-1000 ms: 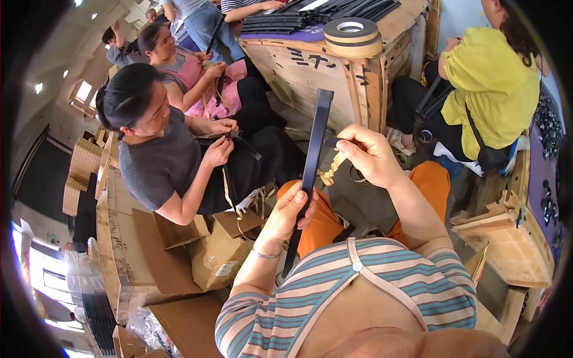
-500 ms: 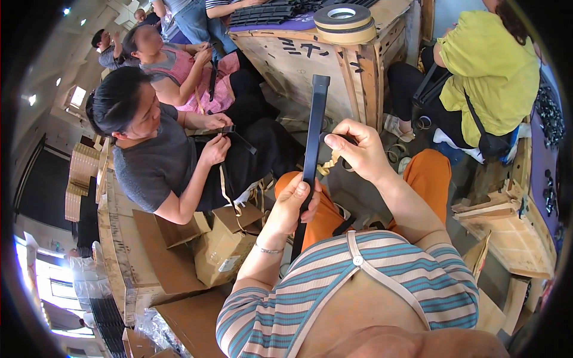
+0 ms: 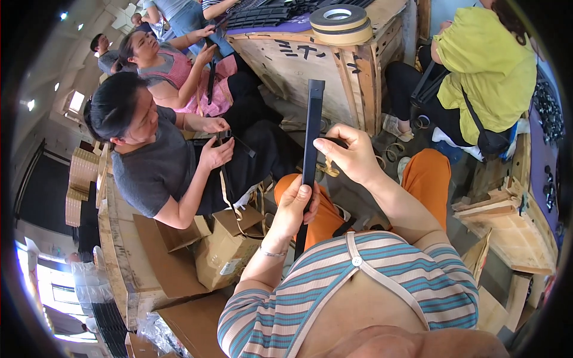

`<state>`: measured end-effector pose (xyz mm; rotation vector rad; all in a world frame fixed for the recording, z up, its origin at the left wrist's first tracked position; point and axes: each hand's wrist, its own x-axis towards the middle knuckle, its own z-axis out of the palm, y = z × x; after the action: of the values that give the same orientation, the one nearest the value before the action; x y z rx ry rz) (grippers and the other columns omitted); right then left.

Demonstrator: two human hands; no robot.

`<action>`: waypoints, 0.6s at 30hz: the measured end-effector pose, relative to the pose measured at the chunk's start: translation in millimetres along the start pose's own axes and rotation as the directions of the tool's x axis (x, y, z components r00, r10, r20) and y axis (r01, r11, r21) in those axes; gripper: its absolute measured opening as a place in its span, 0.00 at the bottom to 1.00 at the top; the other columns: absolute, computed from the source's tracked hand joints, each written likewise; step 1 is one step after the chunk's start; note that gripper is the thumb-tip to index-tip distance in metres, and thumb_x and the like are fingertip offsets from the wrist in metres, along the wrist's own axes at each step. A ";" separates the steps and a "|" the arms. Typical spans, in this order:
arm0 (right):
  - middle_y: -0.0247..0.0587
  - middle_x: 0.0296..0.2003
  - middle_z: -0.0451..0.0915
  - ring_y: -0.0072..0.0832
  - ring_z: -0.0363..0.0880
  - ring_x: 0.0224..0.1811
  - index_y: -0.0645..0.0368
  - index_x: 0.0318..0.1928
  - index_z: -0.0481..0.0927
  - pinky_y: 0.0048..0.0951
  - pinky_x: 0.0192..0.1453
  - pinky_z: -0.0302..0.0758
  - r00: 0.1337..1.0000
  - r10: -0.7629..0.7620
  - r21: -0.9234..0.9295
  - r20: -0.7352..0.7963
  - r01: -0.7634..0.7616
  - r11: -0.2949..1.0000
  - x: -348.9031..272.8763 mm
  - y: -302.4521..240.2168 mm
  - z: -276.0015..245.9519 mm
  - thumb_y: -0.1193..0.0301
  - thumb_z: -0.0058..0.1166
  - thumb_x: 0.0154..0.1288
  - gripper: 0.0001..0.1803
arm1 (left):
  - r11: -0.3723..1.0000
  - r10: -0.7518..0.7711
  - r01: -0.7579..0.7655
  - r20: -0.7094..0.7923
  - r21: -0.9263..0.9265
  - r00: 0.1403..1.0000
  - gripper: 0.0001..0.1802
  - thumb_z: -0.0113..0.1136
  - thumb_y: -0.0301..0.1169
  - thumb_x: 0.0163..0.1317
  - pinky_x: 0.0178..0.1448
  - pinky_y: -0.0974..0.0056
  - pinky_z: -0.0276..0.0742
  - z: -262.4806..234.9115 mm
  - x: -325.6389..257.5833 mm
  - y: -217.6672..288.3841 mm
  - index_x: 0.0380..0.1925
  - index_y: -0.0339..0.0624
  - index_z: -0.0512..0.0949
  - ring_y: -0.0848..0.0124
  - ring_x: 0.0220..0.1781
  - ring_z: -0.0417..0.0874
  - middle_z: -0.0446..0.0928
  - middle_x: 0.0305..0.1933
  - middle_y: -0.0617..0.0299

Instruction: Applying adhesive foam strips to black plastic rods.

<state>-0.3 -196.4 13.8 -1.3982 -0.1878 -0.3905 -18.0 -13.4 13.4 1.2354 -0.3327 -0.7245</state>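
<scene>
My left hand (image 3: 296,204) is closed around the lower part of a long, narrow black bar (image 3: 313,122), which stands nearly upright with a cap-like piece on its top end. To its right, my right hand (image 3: 353,158) is closed in a pinch on a black adhesive tape strip (image 3: 341,143). Its thumb tip reaches the bar's right edge; whether it touches cannot be told. A curled tan backing strip (image 3: 327,169) hangs below the right fingers. The bar's lower end drops behind my left wrist.
Tape rolls (image 3: 340,24) are stacked on a wooden crate (image 3: 298,62) ahead. A co-worker in grey (image 3: 158,158) handles a black part at left; another in a yellow top (image 3: 489,71) sits at right. Cardboard boxes (image 3: 230,253) stand at lower left, a wooden crate (image 3: 507,238) at right.
My right hand has moved slightly left, bringing its thumb to the bar's edge. The bar has shifted a little left. Co-workers at left have moved their hands.
</scene>
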 end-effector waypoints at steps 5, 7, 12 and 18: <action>0.25 0.21 0.69 0.10 0.63 0.23 0.63 0.29 0.74 0.15 0.26 0.60 0.996 0.074 -0.051 0.047 -0.071 0.996 6.2 1.2 1.5 0.73 0.55 0.59 0.06 | 0.999 -0.019 0.020 0.004 -0.035 1.000 0.17 0.41 0.45 0.67 0.17 0.75 0.55 -8.0 4.0 -8.2 0.36 0.41 0.65 0.80 0.12 0.57 0.63 0.18 0.66; 0.25 0.21 0.69 0.10 0.63 0.23 0.63 0.29 0.74 0.15 0.26 0.60 0.997 0.063 -0.123 0.032 -0.059 0.991 6.7 8.6 1.7 0.73 0.55 0.59 0.06 | 0.983 -0.083 0.092 0.057 -0.160 0.995 0.16 0.42 0.43 0.67 0.19 0.74 0.59 -9.8 4.7 -8.8 0.35 0.40 0.67 0.77 0.16 0.62 0.65 0.20 0.64; 0.25 0.21 0.70 0.11 0.63 0.23 0.63 0.28 0.74 0.16 0.27 0.61 0.997 0.070 -0.107 0.026 -0.067 0.992 4.7 21.5 5.6 0.72 0.56 0.59 0.07 | 0.996 -0.026 0.023 -0.040 -0.082 0.999 0.17 0.44 0.43 0.65 0.27 0.71 0.63 -12.4 12.6 -20.4 0.32 0.39 0.69 0.71 0.24 0.67 0.67 0.24 0.61; 0.23 0.19 0.66 0.10 0.60 0.22 0.62 0.29 0.74 0.16 0.26 0.59 0.987 0.121 -0.147 0.102 -0.105 0.984 -7.1 -3.0 1.8 0.71 0.53 0.63 0.08 | 0.990 0.119 -0.131 -0.215 -0.044 0.969 0.11 0.47 0.37 0.66 0.28 0.75 0.62 -12.3 5.5 -17.2 0.31 0.41 0.67 0.78 0.22 0.65 0.67 0.22 0.65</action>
<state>-7.8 -193.9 14.3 -1.5641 -0.1725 -0.2360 -12.2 -10.5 -7.4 1.2134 -0.2099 -0.4854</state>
